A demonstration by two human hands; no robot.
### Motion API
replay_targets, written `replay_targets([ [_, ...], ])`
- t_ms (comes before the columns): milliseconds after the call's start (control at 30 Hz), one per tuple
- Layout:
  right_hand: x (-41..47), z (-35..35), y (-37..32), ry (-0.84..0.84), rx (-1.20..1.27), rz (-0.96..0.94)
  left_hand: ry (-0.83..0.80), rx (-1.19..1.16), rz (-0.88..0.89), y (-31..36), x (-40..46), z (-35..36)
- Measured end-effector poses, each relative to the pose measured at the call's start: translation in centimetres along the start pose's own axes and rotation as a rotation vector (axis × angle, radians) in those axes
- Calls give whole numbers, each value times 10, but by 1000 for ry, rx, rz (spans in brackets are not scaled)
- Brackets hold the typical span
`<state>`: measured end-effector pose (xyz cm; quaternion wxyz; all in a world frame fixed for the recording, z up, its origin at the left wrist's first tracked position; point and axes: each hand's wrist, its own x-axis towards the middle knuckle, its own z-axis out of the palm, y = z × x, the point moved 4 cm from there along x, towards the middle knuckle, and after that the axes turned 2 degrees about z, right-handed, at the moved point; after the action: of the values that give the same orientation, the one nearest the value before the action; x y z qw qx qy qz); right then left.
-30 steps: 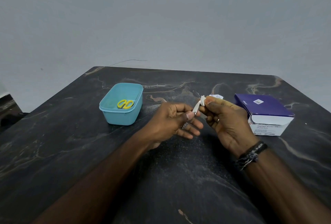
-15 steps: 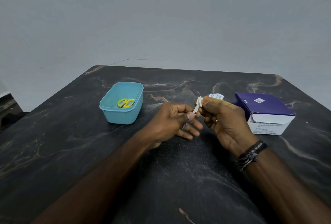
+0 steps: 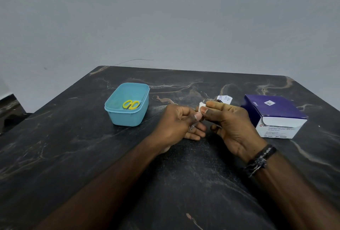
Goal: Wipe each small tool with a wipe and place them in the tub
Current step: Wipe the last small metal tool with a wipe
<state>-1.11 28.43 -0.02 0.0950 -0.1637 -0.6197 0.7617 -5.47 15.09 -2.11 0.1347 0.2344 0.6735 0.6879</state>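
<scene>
Head view: dark marble-patterned table fills the lower frame, pale veins running across it, plain grey wall behind. Far right on the table, a purple-and-white box of alcohol swabs, its flap lifted at the near end. Left of centre, a light blue tub, open-topped, with yellow-handled scissors lying inside on its floor. Both forearms come in from the bottom edge and meet above the table between tub and box. Right hand, dark beaded bracelet at the wrist, has thumb and forefinger pinched on a folded white wipe; the other fingers curl loosely beneath. Left hand has its fingers curled round a small metal tool; only a short silvery part shows below the thumb, the kind of tool too hidden to tell. Wipe sits at the upper end of the tool, right at the left thumb tip, the two hands touching there. Just beyond the right fingertips, a torn white wrapper with small print lies on the table, well short of the box.
</scene>
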Motion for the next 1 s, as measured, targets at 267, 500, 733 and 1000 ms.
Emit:
replay_targets([
  [267, 4, -3, 0, 44, 101, -11, -50, 14, -11, 1, 0, 2],
  [500, 2, 3, 0, -57, 108, -11, 21, 29, 17, 3, -1, 1],
  [733, 5, -4, 1, 57, 152, -56, -37, 10, -12, 2, -1, 5],
  [1000, 7, -2, 4, 32, 85, -79, 6, 4, -22, 4, -1, 1],
])
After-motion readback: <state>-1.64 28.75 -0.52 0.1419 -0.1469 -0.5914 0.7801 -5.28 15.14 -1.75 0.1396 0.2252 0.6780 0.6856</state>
